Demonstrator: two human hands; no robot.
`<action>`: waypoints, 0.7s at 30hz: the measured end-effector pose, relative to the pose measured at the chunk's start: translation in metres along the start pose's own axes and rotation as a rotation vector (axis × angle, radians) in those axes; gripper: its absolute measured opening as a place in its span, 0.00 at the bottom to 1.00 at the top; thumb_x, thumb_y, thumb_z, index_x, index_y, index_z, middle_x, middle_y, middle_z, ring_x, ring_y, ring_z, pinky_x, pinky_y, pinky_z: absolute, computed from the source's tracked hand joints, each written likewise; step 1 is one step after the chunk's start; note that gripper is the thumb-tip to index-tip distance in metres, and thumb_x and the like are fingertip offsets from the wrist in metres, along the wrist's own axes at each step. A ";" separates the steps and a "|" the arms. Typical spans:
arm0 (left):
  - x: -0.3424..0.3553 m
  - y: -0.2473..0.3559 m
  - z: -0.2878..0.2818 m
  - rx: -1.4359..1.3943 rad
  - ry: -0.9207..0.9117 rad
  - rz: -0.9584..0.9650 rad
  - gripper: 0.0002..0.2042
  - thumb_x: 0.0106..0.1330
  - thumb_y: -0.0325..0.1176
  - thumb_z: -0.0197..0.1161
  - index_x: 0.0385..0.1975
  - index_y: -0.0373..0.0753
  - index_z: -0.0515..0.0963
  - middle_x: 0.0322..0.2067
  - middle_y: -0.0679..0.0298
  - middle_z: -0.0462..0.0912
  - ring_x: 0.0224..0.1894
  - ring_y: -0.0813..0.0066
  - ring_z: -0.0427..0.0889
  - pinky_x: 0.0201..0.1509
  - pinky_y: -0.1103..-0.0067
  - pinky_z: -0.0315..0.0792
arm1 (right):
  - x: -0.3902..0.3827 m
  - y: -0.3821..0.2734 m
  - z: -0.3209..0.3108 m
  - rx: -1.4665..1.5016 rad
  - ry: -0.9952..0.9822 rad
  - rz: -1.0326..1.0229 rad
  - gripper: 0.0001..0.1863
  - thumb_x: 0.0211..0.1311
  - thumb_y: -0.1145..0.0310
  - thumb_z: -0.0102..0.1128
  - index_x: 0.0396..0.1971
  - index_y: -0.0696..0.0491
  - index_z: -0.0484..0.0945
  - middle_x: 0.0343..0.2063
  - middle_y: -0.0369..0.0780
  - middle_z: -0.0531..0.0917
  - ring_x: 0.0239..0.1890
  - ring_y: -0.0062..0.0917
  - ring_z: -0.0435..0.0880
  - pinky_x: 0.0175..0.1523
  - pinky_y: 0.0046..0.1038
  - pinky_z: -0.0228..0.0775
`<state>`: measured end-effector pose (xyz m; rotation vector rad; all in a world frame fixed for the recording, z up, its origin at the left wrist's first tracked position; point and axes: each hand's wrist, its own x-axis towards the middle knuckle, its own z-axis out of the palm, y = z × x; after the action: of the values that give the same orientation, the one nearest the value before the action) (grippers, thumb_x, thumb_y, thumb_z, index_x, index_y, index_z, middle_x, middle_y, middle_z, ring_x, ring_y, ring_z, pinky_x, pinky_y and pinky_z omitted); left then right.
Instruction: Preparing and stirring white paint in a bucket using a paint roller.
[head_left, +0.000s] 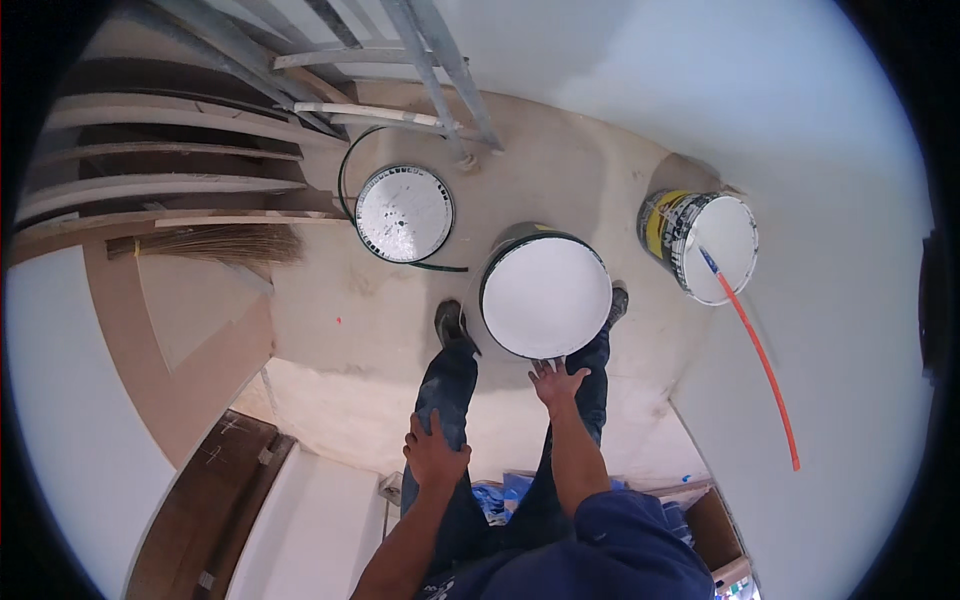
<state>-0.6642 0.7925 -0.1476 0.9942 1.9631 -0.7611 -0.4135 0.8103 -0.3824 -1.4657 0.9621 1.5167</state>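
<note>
A wide bucket of white paint (545,298) stands on the floor between my feet, its top uncovered and the paint surface smooth. My right hand (557,384) is at the bucket's near rim, fingers spread; whether they press on the rim or only hover by it is hard to make out. Resting on my left thigh, just above the knee, my left hand (437,455) has its fingers apart and holds nothing. A round paint-smeared lid (405,213) lies on the floor to the bucket's far left.
Another bucket (665,225), yellow and black, stands at the right by the wall; a long orange-handled tool (757,350) leans over its white top. A thin dark hoop (345,160) curves around the lid. Ladder legs (445,85), stacked boards (170,185) and a twig broom (215,243) occupy the left.
</note>
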 end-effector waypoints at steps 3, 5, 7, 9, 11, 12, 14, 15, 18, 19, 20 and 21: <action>0.001 -0.001 0.001 0.005 0.014 0.010 0.43 0.51 0.50 0.70 0.69 0.45 0.62 0.69 0.46 0.57 0.61 0.46 0.69 0.63 0.60 0.67 | -0.018 0.001 -0.005 0.151 -0.074 0.008 0.58 0.57 0.18 0.30 0.76 0.48 0.47 0.75 0.49 0.48 0.76 0.48 0.50 0.76 0.53 0.39; 0.001 -0.005 0.003 0.023 0.027 0.014 0.44 0.51 0.51 0.70 0.69 0.45 0.62 0.69 0.47 0.57 0.60 0.47 0.71 0.61 0.60 0.69 | -0.041 0.007 0.013 0.084 0.173 -0.155 0.54 0.61 0.22 0.36 0.74 0.50 0.50 0.73 0.51 0.54 0.71 0.53 0.59 0.73 0.54 0.48; -0.002 -0.003 0.002 0.019 0.022 -0.014 0.44 0.51 0.51 0.71 0.70 0.45 0.61 0.69 0.47 0.57 0.60 0.48 0.71 0.61 0.61 0.70 | -0.068 -0.002 0.029 -0.228 0.136 -0.167 0.53 0.63 0.24 0.37 0.74 0.52 0.50 0.73 0.52 0.53 0.68 0.56 0.62 0.73 0.54 0.49; -0.004 0.002 -0.001 -0.008 0.011 -0.019 0.43 0.51 0.50 0.71 0.69 0.45 0.62 0.69 0.47 0.58 0.61 0.47 0.70 0.61 0.60 0.69 | -0.087 -0.012 0.043 -0.874 0.255 -0.185 0.46 0.66 0.27 0.36 0.65 0.54 0.70 0.67 0.57 0.65 0.60 0.54 0.73 0.71 0.46 0.56; -0.004 0.004 -0.001 -0.031 -0.002 -0.031 0.43 0.50 0.50 0.70 0.69 0.46 0.63 0.69 0.46 0.58 0.61 0.47 0.70 0.62 0.60 0.68 | -0.108 -0.030 0.064 -1.335 0.127 -0.333 0.43 0.67 0.28 0.34 0.54 0.54 0.78 0.59 0.57 0.73 0.58 0.50 0.76 0.68 0.42 0.59; -0.006 0.005 0.001 -0.015 0.022 -0.031 0.43 0.50 0.51 0.70 0.69 0.45 0.63 0.69 0.47 0.58 0.60 0.47 0.71 0.61 0.60 0.70 | -0.122 -0.038 0.075 -1.799 -0.023 -0.466 0.44 0.68 0.29 0.32 0.44 0.53 0.86 0.50 0.57 0.81 0.56 0.47 0.79 0.66 0.38 0.62; -0.007 0.009 0.002 0.000 0.048 -0.028 0.43 0.51 0.52 0.70 0.69 0.45 0.63 0.69 0.48 0.58 0.59 0.47 0.72 0.60 0.60 0.71 | -0.146 -0.034 0.113 -1.847 0.156 -0.583 0.46 0.70 0.31 0.26 0.27 0.52 0.88 0.33 0.53 0.86 0.49 0.43 0.82 0.61 0.34 0.66; -0.009 0.010 0.001 0.000 0.058 -0.035 0.43 0.51 0.51 0.70 0.69 0.44 0.64 0.68 0.48 0.59 0.59 0.47 0.72 0.60 0.60 0.71 | -0.153 -0.040 0.131 -1.933 0.047 -0.502 0.46 0.70 0.30 0.26 0.26 0.54 0.87 0.32 0.52 0.85 0.46 0.44 0.82 0.59 0.35 0.67; -0.008 0.022 -0.002 -0.005 0.064 -0.021 0.43 0.50 0.51 0.70 0.69 0.45 0.64 0.69 0.48 0.58 0.59 0.47 0.71 0.60 0.59 0.70 | -0.134 -0.050 0.140 -1.890 -0.069 -0.441 0.40 0.71 0.35 0.37 0.22 0.57 0.81 0.25 0.47 0.83 0.34 0.38 0.84 0.46 0.36 0.73; -0.007 0.026 -0.002 -0.018 0.058 -0.031 0.43 0.49 0.51 0.71 0.69 0.46 0.63 0.70 0.47 0.57 0.60 0.47 0.70 0.61 0.59 0.69 | -0.129 -0.046 0.140 -1.690 -0.252 -0.331 0.32 0.69 0.41 0.46 0.23 0.57 0.81 0.23 0.43 0.82 0.31 0.33 0.83 0.41 0.34 0.73; -0.009 0.026 -0.001 -0.017 0.060 -0.028 0.43 0.49 0.51 0.71 0.69 0.46 0.63 0.70 0.47 0.57 0.60 0.47 0.70 0.61 0.59 0.69 | -0.127 -0.041 0.140 -1.487 -0.437 -0.216 0.26 0.67 0.46 0.55 0.24 0.56 0.80 0.20 0.40 0.81 0.27 0.28 0.83 0.35 0.31 0.73; -0.008 0.028 -0.001 -0.013 0.071 -0.042 0.43 0.49 0.50 0.71 0.68 0.45 0.64 0.69 0.47 0.58 0.59 0.47 0.71 0.60 0.59 0.70 | -0.129 -0.040 0.140 -1.483 -0.434 -0.226 0.26 0.67 0.46 0.55 0.24 0.56 0.80 0.20 0.40 0.81 0.27 0.28 0.83 0.35 0.31 0.73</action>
<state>-0.6373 0.8045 -0.1444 0.9870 2.0529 -0.7446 -0.4305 0.9496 -0.2481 -1.8481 -0.8250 2.3175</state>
